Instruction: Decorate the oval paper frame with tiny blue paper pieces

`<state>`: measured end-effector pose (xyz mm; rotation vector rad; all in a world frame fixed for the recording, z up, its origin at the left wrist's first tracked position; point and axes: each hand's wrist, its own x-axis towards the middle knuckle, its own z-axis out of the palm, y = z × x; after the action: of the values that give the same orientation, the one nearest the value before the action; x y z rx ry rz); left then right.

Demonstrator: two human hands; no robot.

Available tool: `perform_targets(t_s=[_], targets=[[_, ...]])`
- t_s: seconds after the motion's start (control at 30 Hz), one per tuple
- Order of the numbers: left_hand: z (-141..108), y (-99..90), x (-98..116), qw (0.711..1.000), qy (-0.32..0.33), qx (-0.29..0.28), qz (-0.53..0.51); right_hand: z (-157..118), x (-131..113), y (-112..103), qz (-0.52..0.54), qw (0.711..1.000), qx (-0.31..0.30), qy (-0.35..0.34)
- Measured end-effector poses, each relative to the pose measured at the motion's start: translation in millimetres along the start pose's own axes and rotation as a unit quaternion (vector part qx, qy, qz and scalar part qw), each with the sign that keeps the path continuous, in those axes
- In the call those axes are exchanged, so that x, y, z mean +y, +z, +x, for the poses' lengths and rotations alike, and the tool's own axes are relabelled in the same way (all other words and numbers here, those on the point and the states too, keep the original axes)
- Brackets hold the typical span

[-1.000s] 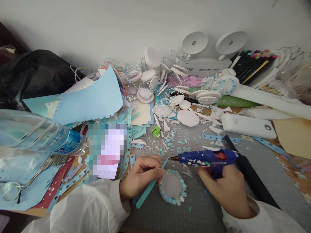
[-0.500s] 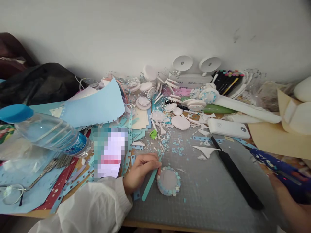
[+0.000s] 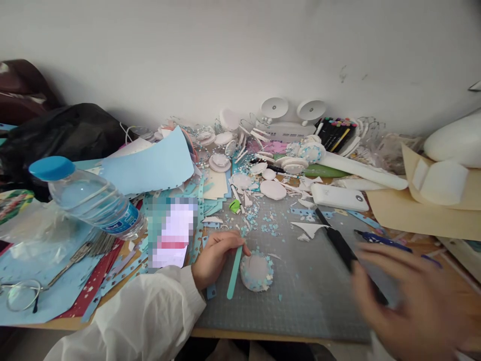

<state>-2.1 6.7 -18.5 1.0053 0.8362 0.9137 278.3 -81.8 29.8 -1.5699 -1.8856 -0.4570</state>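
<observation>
Glossy, clear plastic on the water bottle [image 3: 86, 193] at left; matt, smooth paper in the pale-blue sheet [image 3: 154, 163] beyond. Creased white cloth in the left sleeve [image 3: 150, 306]. At lower centre, smooth-looking, matt face and rough, star-crusted rim on the round disc [image 3: 257, 265]; matt, smooth teal stick [image 3: 233, 278] alongside; dull, grid-lined cutting mat [image 3: 296, 311] underneath. Brown wood on the tabletop [image 3: 453, 273] at right.

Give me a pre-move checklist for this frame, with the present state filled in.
1. Stick gripped by left hand: ok.
2. Disc on the mat: ok.
3. Mat free of scraps: not ok, pieces lie scattered.
4. Right hand clear of the glue gun: cannot tell, the hand is blurred and partly covers it.
5. Glue gun hot: cannot tell.
6. Bottle capped: ok.
</observation>
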Motion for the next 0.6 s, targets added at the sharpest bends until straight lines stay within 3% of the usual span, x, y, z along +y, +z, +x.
perform_targets(t_s=[0.07,0.13,0.23,0.37,0.43,0.5,0.6], targets=[[1,-0.9,-2,1.0,0.0,0.009,0.0,22,-40,17,0.081,0.977,-0.041,-0.195],[2,-1.3,-3,1.0,0.002,0.018,-0.018,39,-70,39,0.116,0.948,-0.053,-0.292],[3,-0.4,-3,0.999,0.012,0.03,-0.043,55,-96,68,0.136,0.926,-0.053,-0.348],[3,1.1,-2,0.999,0.014,0.024,-0.036,68,-98,86,0.163,0.907,-0.001,-0.389],[1,0.8,-3,0.999,0.016,0.018,-0.03,71,-90,86,0.19,0.9,0.01,-0.392],[-1,-0.3,-2,0.999,0.034,0.013,0.001,71,-77,84,0.24,0.906,-0.003,-0.35],[-4,-2.2,0,0.989,0.09,-0.009,0.115,61,-57,84,0.377,0.915,-0.017,-0.141]])
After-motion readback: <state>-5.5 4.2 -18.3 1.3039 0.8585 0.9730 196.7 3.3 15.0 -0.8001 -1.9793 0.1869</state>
